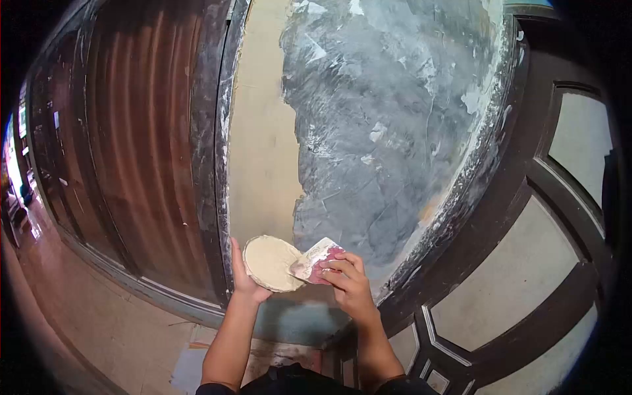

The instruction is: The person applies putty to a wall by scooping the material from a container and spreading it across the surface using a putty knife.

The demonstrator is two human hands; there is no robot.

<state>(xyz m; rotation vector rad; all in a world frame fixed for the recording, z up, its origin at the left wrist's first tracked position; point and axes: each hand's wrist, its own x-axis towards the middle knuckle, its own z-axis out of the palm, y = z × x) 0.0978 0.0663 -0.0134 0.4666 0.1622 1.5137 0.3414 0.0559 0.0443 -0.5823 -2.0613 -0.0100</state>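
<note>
My left hand [247, 276] is closed around the left side and underside of a round bowl [288, 289], thumb up along its rim. Cream-coloured putty [268, 258] fills the bowl almost to its edge. In my right hand [350, 284] is a reddish putty scraper [315, 262], its blade smeared with whitish putty. The scraper's lower left corner is at the bowl's right rim, touching or just over the putty. Behind both hands rises a wall [382, 131] of rough grey plaster, with a smooth cream strip [260, 151] down its left side.
A dark wooden frame [209, 131] borders the wall on the left, beside brown ribbed panels [141, 131]. To the right stands a dark panelled door [507, 178] with pale insets. Tiled floor [118, 329] runs along the lower left, where a pale sheet [187, 368] lies.
</note>
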